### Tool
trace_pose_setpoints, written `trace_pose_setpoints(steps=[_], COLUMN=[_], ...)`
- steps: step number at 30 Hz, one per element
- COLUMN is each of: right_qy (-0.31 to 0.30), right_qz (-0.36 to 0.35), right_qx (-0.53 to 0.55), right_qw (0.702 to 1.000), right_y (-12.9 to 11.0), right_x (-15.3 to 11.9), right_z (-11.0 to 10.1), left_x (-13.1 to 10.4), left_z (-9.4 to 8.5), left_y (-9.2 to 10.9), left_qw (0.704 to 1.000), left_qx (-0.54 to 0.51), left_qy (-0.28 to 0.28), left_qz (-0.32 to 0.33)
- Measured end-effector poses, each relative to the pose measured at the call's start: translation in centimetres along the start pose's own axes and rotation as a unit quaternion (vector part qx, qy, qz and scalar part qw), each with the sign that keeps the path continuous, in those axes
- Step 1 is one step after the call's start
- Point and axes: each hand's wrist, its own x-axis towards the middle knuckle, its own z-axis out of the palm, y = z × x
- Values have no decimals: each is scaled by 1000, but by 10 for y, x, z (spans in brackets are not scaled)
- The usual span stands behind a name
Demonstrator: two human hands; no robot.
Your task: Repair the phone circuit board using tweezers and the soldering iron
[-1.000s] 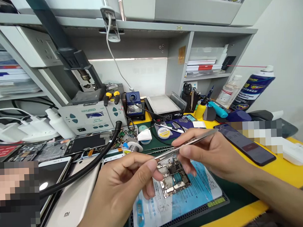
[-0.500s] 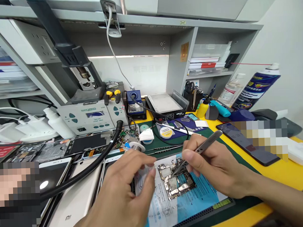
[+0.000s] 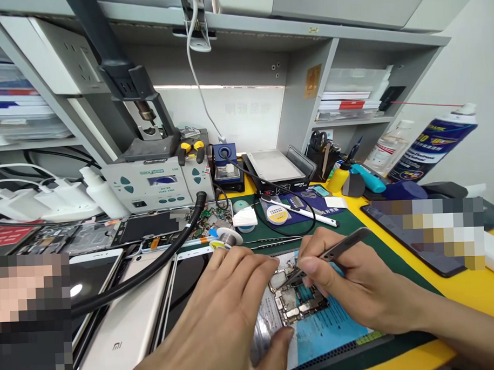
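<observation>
Grey shelving (image 3: 330, 69) stands against a pale wall (image 3: 479, 53) at right

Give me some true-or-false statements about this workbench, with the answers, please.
1. The right hand holds the tweezers. True.
2. The left hand grips the yellow bottle. False: the left hand is by the circuit board, away from the yellow bottle.
3. The phone with the MI logo lies screen up. False: its pale back shows.
4. The spray can is to the right of the yellow bottle. True.
5. The pliers have red handles. False: the handles are yellow and black.
</observation>
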Motion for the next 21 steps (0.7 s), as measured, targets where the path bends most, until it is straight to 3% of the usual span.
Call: trace_pose_setpoints(steps=[21], right_qy=[-33], right_qz=[1], right_qx=[-38], right_qw=[999], right_y=[-4], right_x=[4], right_z=[-1], left_x=[2], left_z=[1], left_y=[-2], left_qw=[999], left_qx=[-34], left_qy=[1], left_qz=[1])
